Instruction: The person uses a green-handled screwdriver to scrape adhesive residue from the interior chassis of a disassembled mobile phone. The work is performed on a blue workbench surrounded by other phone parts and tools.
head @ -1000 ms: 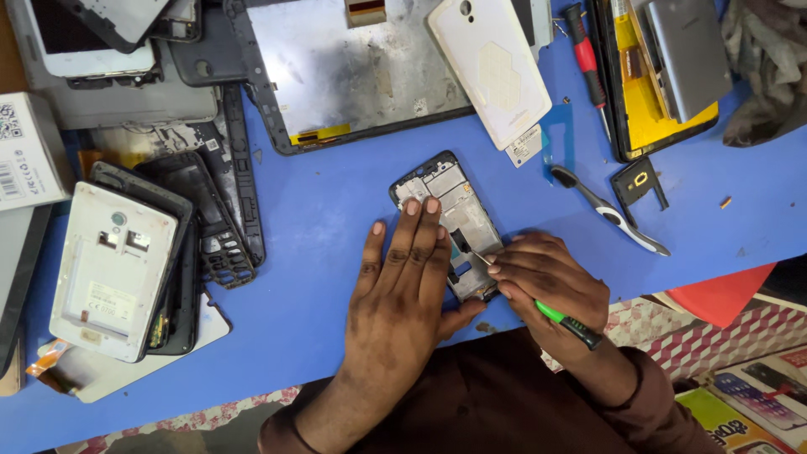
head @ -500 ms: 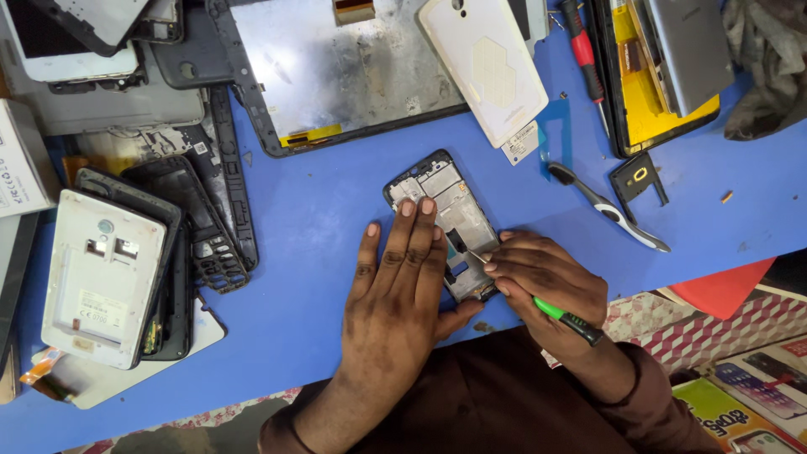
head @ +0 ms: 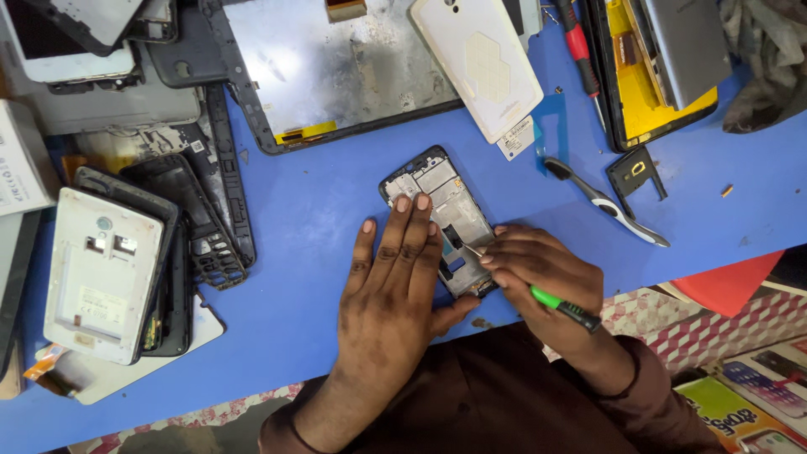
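Note:
An opened phone frame (head: 437, 197) with bare metal parts lies on the blue table (head: 319, 210). My left hand (head: 391, 294) lies flat on its lower half, fingers spread, pressing it down. My right hand (head: 538, 273) grips a screwdriver with a green and black handle (head: 565, 306). The thin metal tip touches the inside of the frame near its middle. The frame's lower end is hidden under both hands.
A large tablet back panel (head: 336, 71) and a white phone cover (head: 475, 63) lie at the back. Stacked phone shells (head: 109, 269) fill the left side. A toothbrush (head: 605, 203), a small black part (head: 636, 172) and a yellow-lined open device (head: 660, 71) sit to the right.
Both hands stay on the phone frame. The view has shifted a little; the screwdriver tip has barely moved.

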